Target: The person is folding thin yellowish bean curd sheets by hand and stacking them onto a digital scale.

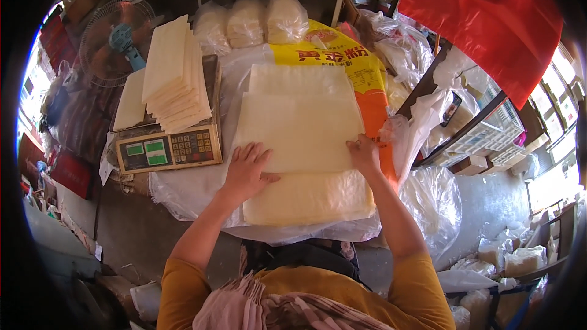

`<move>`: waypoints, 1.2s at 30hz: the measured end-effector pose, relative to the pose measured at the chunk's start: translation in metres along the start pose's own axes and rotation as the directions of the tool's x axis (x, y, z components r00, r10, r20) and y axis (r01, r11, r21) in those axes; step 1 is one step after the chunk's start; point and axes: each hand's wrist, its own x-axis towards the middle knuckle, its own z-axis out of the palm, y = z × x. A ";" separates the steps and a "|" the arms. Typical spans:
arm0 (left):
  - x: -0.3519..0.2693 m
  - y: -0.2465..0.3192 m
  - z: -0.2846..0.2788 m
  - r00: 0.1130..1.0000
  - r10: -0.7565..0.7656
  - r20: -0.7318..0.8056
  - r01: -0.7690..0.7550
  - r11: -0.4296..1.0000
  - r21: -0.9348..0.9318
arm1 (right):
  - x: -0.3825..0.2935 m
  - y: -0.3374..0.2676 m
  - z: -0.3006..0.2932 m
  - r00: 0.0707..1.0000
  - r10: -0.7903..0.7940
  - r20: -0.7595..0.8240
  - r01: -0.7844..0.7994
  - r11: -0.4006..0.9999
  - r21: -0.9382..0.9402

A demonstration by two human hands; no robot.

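Note:
A stack of thin, pale cream sheets [309, 197] lies before me on a plastic-covered table. On top, the upper sheet [300, 123] covers the middle of the stack, its lower edge short of the near end. My left hand [250, 167] rests palm down on this sheet's left edge, fingers spread and thumb pointing inward. At the opposite edge, my right hand [364, 153] has its fingers curled around the sheet's border and seems to pinch it. Whether it grips one layer or more is hidden.
Left of the stack, folded sheets [176, 73] are piled on a digital scale [169, 149]. An electric fan [121, 39] stands behind it. Filled clear bags [247, 23] line the far side. A yellow-orange printed sack [371, 96] lies beneath the stack's right side; red plastic [486, 23] hangs overhead.

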 end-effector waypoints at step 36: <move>-0.034 -0.042 -0.009 0.897 0.361 -0.254 -0.430 0.844 -0.321 | -0.076 -0.069 -0.063 0.847 -0.349 0.401 0.019 0.773 0.634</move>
